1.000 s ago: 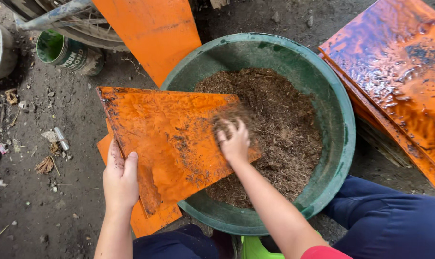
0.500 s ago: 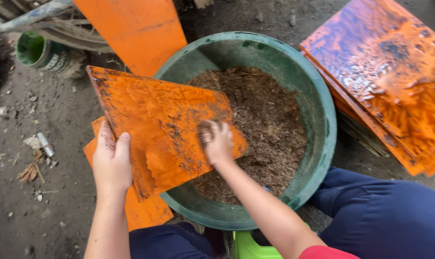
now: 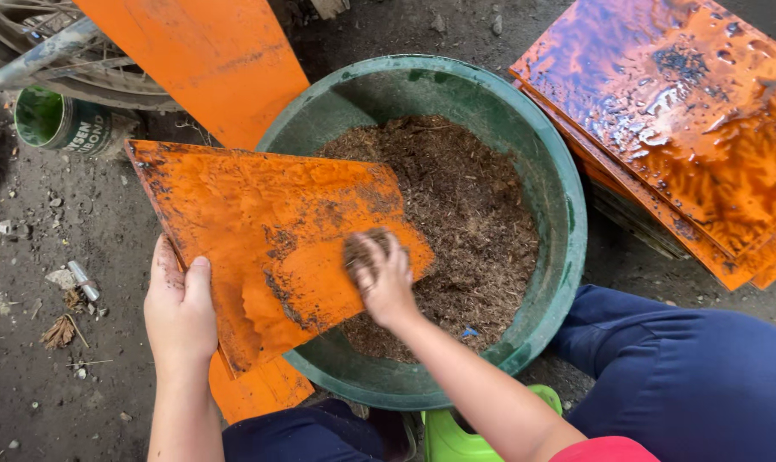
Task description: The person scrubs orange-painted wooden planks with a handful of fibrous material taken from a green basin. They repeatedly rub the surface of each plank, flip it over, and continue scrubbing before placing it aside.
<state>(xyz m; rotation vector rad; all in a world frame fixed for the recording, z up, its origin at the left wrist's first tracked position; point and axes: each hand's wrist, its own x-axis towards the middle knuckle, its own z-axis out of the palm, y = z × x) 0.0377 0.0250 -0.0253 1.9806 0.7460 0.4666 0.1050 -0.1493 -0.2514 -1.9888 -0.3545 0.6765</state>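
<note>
An orange board (image 3: 259,231) smeared with dark dirt lies tilted over the left rim of a large green basin (image 3: 559,197). My left hand (image 3: 180,310) grips the board's lower left edge. My right hand (image 3: 383,275) is closed around a clump of brown fibrous stuff and presses it on the board's right part. The basin is partly filled with the same brown fibrous material (image 3: 469,205).
A stack of wet orange boards (image 3: 687,120) lies at the upper right. Another orange board (image 3: 204,60) leans at the top, and one (image 3: 255,389) lies under the held board. A green can (image 3: 58,124) and a metal frame (image 3: 37,51) sit upper left. My blue-trousered leg (image 3: 687,376) is lower right.
My right hand has slid down and leftward across the board with its clump. The board and my left hand kept their hold; the view shifted slightly.
</note>
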